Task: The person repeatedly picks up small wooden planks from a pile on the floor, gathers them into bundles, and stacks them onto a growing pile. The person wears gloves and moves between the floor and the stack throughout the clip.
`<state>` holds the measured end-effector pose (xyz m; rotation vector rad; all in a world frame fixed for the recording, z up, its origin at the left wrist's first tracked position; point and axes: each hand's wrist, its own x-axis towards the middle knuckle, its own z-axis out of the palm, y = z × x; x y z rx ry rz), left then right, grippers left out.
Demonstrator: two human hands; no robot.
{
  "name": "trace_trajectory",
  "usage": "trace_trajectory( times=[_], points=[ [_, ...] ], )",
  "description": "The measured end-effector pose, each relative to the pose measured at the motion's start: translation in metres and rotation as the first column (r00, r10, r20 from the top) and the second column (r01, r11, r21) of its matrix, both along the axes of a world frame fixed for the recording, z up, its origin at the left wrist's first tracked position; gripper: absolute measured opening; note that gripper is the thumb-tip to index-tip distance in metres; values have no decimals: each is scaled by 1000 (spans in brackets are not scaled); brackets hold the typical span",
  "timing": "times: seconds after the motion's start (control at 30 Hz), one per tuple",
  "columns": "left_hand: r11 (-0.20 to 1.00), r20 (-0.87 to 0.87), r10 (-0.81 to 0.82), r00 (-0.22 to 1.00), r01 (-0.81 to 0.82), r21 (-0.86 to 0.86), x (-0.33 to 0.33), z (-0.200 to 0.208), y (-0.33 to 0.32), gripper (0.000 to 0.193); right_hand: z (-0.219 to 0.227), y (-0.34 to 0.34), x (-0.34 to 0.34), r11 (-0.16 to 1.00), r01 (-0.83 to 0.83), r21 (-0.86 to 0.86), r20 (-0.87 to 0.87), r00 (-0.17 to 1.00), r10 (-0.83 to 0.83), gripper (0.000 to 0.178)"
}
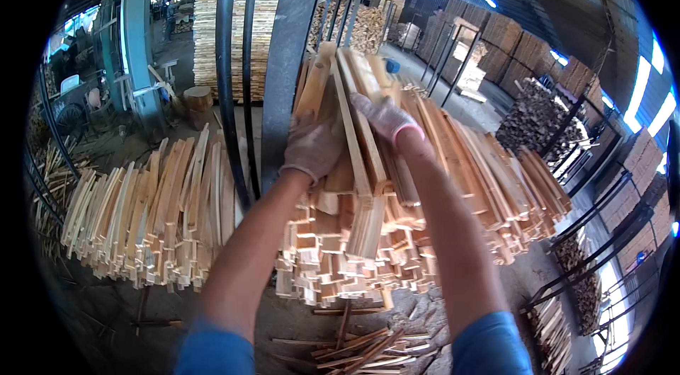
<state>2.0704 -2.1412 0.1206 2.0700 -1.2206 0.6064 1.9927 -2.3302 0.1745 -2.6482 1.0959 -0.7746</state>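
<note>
My left hand (312, 150), in a pale work glove, is closed against the left side of several long wooden strips (352, 135) on top of a pile. From the other side my right hand (386, 117), gloved too with a pink cuff, has its fingers curled over the same strips. These pieces point away from me and lie slightly askew, near ends toward me. Beneath them the big stack of strips (333, 262) shows its uneven cut ends. Parts of the fingers are blurred or hidden behind wood.
A grey steel post (292, 56) and black bent bars (228, 77) rise just left of my left hand. More strips (156, 216) lie left, others (489, 184) right. Loose offcuts (368, 354) litter the floor below. Tall timber stacks (528, 56) stand farther back.
</note>
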Motion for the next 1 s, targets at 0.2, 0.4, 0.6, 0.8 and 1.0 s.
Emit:
trace_trajectory(
  times=[0.2,0.4,0.6,0.8,1.0],
  points=[
    [982,139,55,989,-28,-186,14,0,5,25,26,37,30,958,37,283,-150,989,7,113],
    [972,-130,-230,964,221,-80,61,-38,0,19,15,37,38,894,-447,28,-159,881,445,52],
    [958,-444,-284,850,238,-157,-5,28,13,69,20,-3,-28,750,-662,-1,-46,749,661,47],
    [929,-560,-370,741,273,-252,-8,31,32,58,-24,79,-70,780,-542,-313,32,815,578,49],
    [967,-432,-208,878,118,-227,1,1,-20,49,-42,106,-91,791,-460,-403,100,837,538,52]
  ],
)
